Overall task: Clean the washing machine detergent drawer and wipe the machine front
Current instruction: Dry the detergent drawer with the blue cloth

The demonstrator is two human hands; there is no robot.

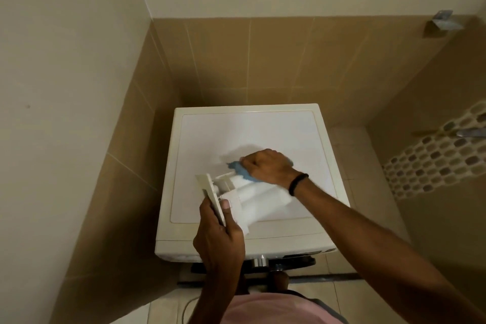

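The person is holding the detergent drawer [252,197] out of its slot, over the front half of the lid of the washing machine [210,134]. Whether it is resting on the lid or hovering just above it cannot be told. Its long axis is running roughly along the lid's front edge, with the front panel [210,197] pointing toward the lid's left edge and the open compartments stretching away to the right.

The left hand [218,231] is gripping the panel end, thumb on the inner face and fingers wrapped behind. The right hand [265,166], wearing a dark wristband [297,184], is bunching a blue cloth [238,169] against the drawer's far side, close to the panel end. The two hands are working apart, one at the drawer's near left end and one on its far side.

Judging from this, the wipe is likely heading rightward along the compartments. The right hand is the nearer one for that, while the left is only steadying.

The front face [184,254] of the machine is showing as a thin strip below the lid's front edge, with a knob [260,262] in it, and the left wrist is crossing over it. Tiled walls [223,60] are closing in behind and to the left, and a metal fixture [444,21] is hanging high on the right wall, well clear of the work.
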